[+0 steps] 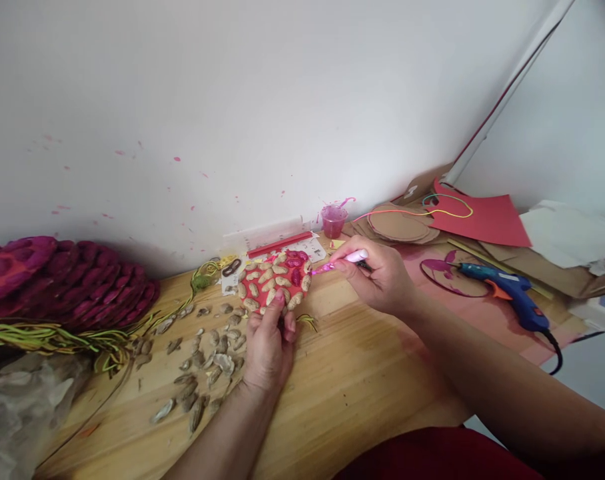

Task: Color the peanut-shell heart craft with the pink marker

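A round red disc [274,279] covered with peanuts is gripped at its lower edge by my left hand [270,337], thumb on top. Several peanuts at its upper right are painted magenta; the others are plain. My right hand [380,277] is closed on a paintbrush with a pale handle [356,256], its pink-coated tip near the disc's right edge. Behind the hands, a clear cup [334,221] with magenta paint stands against the wall.
Loose peanuts [222,343] lie left of my left hand. A stack of magenta discs [72,280], yellow-green cords [57,337] and a plastic bag [27,413] occupy the left. At right are a blue glue gun [520,300], red paper [487,217] and cardboard [400,223].
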Available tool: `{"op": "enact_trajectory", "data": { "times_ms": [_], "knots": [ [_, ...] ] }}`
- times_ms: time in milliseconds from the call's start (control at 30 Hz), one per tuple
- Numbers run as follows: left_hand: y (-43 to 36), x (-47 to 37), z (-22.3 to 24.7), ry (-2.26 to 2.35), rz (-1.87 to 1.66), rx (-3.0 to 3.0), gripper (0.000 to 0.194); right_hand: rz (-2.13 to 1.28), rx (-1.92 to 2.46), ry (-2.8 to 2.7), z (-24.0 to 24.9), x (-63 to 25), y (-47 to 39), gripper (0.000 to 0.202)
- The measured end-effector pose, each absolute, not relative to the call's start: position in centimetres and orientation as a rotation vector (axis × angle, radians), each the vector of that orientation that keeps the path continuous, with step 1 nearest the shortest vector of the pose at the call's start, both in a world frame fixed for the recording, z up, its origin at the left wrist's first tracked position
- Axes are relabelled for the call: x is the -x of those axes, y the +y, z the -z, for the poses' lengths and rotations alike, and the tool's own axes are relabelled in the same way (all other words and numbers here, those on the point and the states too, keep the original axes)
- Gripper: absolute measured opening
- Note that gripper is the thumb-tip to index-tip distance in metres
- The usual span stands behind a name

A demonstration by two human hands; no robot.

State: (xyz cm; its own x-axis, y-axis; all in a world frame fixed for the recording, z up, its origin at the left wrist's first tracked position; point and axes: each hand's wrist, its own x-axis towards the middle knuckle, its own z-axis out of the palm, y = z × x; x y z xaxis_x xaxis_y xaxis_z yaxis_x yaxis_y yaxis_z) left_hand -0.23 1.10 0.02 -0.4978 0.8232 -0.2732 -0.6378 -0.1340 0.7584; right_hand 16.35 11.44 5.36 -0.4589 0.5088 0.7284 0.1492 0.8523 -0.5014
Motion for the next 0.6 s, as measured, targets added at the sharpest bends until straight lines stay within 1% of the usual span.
{"op": "enact_trajectory", "data": {
  "times_ms": [233,500,600],
  "knots": [
    [1.18,0.34,-0.17,1.021,-1.794,-0.252,0.051,-0.488,0.484,-2.002,-5.05,-16.36,11.59,0.006],
    [1.03,0.72,-0.17,0.956,-1.696,-0.227,0.04,-0.523,0.495,-1.934,-5.11,-16.52,11.85,0.006],
    [1.0,0.79,-0.29,0.94,-1.674,-0.216,0.038,-0.603,0.489,-1.878,-5.04,-16.52,11.93,0.009]
  ]
}}
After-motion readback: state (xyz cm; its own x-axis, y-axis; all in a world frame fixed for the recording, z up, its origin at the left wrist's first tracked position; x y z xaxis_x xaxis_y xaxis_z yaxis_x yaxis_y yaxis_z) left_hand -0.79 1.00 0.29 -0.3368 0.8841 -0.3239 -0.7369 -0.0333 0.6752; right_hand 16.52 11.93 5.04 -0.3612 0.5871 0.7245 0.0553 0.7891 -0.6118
